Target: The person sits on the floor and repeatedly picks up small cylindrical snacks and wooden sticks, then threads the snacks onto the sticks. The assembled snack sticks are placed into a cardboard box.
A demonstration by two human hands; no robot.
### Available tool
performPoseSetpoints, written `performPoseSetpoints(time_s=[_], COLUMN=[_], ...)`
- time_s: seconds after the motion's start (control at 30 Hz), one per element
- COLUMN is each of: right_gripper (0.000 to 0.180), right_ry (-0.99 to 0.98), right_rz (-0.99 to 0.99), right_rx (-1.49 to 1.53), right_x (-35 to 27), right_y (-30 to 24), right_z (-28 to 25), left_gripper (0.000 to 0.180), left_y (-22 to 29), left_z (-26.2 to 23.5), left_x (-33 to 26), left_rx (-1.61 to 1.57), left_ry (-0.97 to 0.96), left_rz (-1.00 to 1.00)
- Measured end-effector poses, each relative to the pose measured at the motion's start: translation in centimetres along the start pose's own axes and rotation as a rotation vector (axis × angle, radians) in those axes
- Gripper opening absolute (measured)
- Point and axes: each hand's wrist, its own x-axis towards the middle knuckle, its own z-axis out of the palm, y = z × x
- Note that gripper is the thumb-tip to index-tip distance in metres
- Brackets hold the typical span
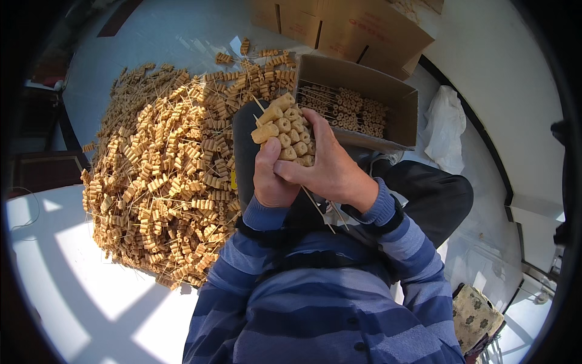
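Both hands grip one bundle of skewers (292, 132) threaded with light brown, tube-like pieces, held above my lap. My left hand (270, 173) closes round its lower left side, thumb pressed up against the pieces. Along the right side, my right hand (327, 159) is wrapped with its thumb crossing below the bundle. Thin stick ends poke out at the upper left and below the hands. To the left lies a large heap of the same skewers (163, 176). Ahead and right, a cardboard box (388, 103) holds rows of such skewers.
Flattened or folded cardboard cartons (339, 30) stand behind the box. A white plastic bag (445, 127) lies right of it, near the wall. My bent leg (433, 191) is on the right. A patterned cloth item (476, 318) sits at the lower right.
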Motion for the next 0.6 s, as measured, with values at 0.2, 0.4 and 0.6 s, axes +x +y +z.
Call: performPoseSetpoints(time_s=[0.2, 0.4, 0.6], right_gripper=[0.098, 0.101, 0.098], right_ry=[0.01, 0.086, -0.07], right_rz=[0.032, 0.046, -0.023], right_rx=[0.046, -0.349, -0.815], right_x=[2.4, 6.2, 10.9], right_y=[1.0, 6.1, 15.9], right_z=[-2.8, -10.7, -12.4], left_gripper=[0.068, 0.082, 0.078], left_y=[-0.9, 1.9, 10.2], left_z=[0.3, -2.7, -9.9], left_x=[2.9, 5.9, 5.3], left_rx=[0.097, 0.434, 0.545], left_ry=[-0.044, 0.049, 0.168], left_rz=[-0.106, 0.033, 0.162])
